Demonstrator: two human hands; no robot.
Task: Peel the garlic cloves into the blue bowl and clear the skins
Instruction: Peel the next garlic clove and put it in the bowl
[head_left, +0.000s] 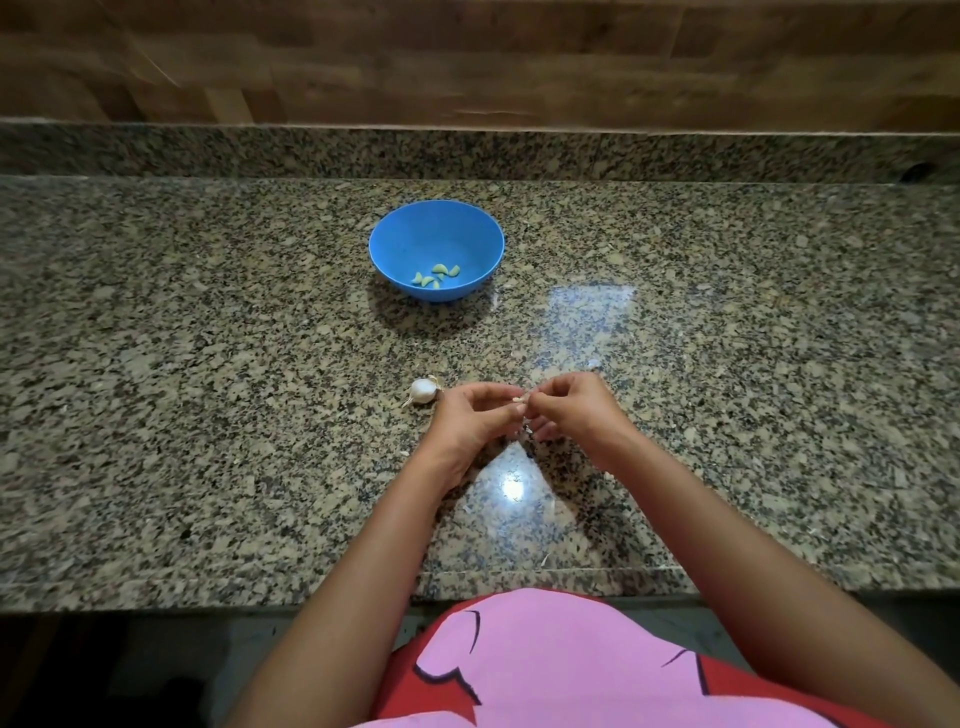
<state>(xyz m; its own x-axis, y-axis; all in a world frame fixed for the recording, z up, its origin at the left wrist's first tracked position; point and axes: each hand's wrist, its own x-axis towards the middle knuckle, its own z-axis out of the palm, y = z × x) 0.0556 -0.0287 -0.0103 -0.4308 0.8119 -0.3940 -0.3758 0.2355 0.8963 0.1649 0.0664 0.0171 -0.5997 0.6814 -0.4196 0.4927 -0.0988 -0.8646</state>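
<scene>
Garlic clove (518, 399) sits pinched at frame centre in the grip of left hand (470, 415) and right hand (574, 410), below a blue bowl (415, 234) of peeled cloves (436, 275).

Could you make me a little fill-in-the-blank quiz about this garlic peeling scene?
The bowl holding the peeled cloves is ____.
The left hand and right hand together pinch ____ clove.
The bulb lies on the counter beside the ____ hand.
Missing words: blue; one; left.
</scene>
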